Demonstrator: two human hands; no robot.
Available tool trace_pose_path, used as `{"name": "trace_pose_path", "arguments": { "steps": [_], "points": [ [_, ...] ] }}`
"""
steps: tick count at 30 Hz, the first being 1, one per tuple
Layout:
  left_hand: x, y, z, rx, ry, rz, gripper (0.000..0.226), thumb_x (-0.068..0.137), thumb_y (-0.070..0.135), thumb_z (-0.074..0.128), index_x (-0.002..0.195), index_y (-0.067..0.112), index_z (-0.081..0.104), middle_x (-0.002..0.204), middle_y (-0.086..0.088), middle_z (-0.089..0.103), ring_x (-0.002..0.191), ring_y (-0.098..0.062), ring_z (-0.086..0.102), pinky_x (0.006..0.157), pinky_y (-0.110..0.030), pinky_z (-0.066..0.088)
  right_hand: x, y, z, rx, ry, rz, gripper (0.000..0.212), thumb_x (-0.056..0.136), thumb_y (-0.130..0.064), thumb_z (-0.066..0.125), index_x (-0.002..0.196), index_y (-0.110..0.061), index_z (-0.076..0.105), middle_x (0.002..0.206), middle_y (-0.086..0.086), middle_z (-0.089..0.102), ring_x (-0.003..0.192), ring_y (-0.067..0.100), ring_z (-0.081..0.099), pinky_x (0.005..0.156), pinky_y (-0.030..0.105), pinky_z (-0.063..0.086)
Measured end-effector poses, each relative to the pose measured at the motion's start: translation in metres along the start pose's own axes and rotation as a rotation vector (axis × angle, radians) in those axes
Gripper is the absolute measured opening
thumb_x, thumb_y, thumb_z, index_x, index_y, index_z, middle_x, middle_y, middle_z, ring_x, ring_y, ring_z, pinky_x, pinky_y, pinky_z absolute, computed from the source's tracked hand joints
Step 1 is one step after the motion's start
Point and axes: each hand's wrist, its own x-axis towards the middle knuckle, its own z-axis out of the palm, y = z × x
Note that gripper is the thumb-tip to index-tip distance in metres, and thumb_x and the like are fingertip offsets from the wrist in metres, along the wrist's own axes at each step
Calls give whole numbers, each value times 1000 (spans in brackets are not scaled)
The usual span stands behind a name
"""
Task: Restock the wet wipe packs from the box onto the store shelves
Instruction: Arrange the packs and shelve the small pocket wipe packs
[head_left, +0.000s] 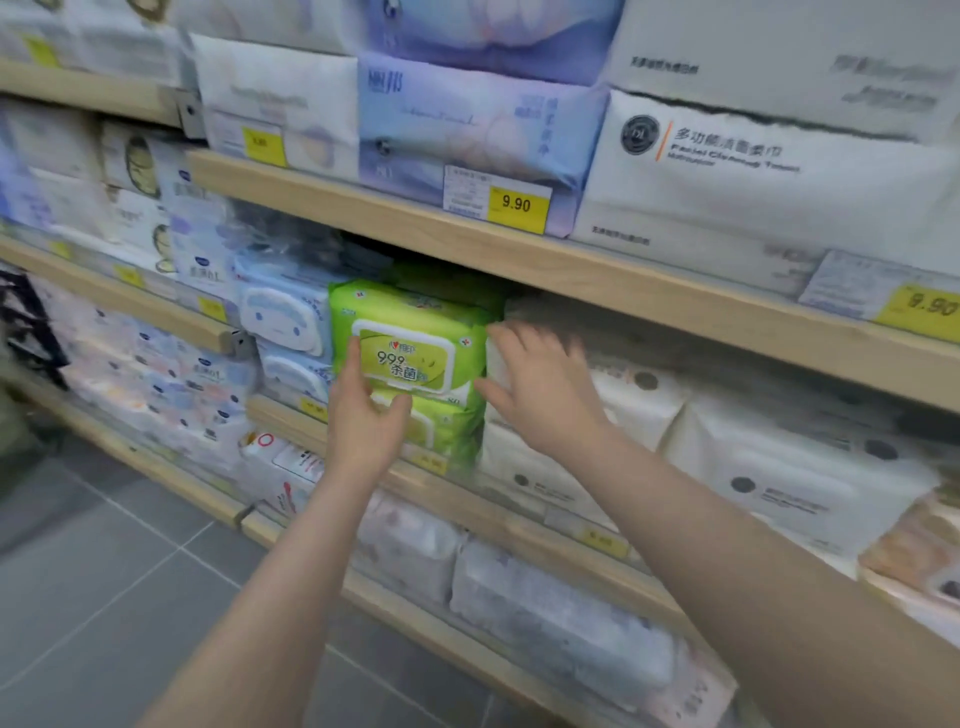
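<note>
1. Head view only, looking down at both forearms stretched toward a wooden shelf (519, 260) full of wipe and tissue packs.
2. Left hand (363, 421) placed on the front of the upper green wet wipe pack (410, 338), thumb along its left side, fingers (395, 410) under its lower edge; looks like a loose hold or a push, not a firm closed grip.
3. Right hand (540, 384) open, fingers spread and blurred, touching or just beside the right edge of the same pack, next to the white packs (639, 405).
4. Upper green pack resting on top of a second green pack (441, 436), between the blue packs (285, 322) on the left and the white packs on the right.
5. Box not in view, so impossible to say how many packs remain.
6. Step in hand, as a judgement: seating and straightening the green pack in its slot on the middle shelf.
7. Next move, probably: pressing the pack back until level with the pack below, keeping the lid side to the front, without pushing the neighbouring white packs aside.
8. Possible problem: little free height under the shelf above, so the pack could catch on that board.
</note>
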Motion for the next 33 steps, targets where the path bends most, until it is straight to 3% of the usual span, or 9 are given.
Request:
{"name": "trace_pose_path", "arguments": {
  "steps": [3,6,13,19,22,25,28,30,33],
  "points": [
    [22,-17,-11,11,-63,8,93,67,33,53,150,30,10,152,-2,29,138,-22,30,111,-47,31,45,-17,17,13,-135,34,73,86,-42,59,145,-20,23,146,9,36,132,30,33,109,43,22],
    [34,-27,-5,45,-171,13,90,80,12,58,150,32,4,156,2,18,144,-15,17,115,-43,25,66,-16,30,-42,-186,76,67,83,-43,62,138,-17,34,138,10,43,128,30,39,106,43,28],
    [60,-42,10,-15,-173,-4,95,76,14,57,145,47,0,152,6,29,132,-28,41,105,-50,39,67,-7,34,55,-25,26,53,81,-53,62,127,-28,53,126,1,56,118,28,49,99,44,40],
    [60,-40,13,-33,-144,-1,96,77,11,59,147,41,2,151,2,31,130,-34,41,104,-51,39,65,-7,36,59,-24,47,50,85,-53,56,129,-31,51,127,0,55,120,27,47,97,39,38],
    [52,-27,17,114,-86,37,87,82,13,60,151,25,7,156,-7,19,142,-25,20,115,-44,22,62,-8,31,7,-74,24,59,87,-50,55,139,-29,39,135,1,49,126,27,41,97,38,36],
    [39,2,27,285,-31,290,73,86,25,55,149,24,18,156,-16,10,144,-31,10,115,-41,11,44,-6,25,-84,-101,-1,70,85,-46,59,144,-25,28,143,2,41,131,26,36,106,42,28],
    [30,23,45,438,-71,570,60,85,38,47,143,28,36,155,-14,19,141,-35,17,113,-49,20,7,19,22,-224,95,108,62,74,-50,68,126,-21,53,121,7,60,105,31,56,91,47,44],
    [23,27,57,554,-131,574,53,91,37,47,142,35,34,157,-7,17,143,-30,12,111,-55,22,-21,44,22,-318,213,168,59,70,-61,65,111,-19,63,101,7,67,85,32,62,77,43,49],
    [20,17,67,619,-147,522,50,94,39,44,142,41,30,156,-2,17,144,-26,4,109,-60,21,-40,67,23,-414,233,142,59,76,-67,49,107,-20,64,98,5,69,79,30,63,70,36,47]
  ]
}}
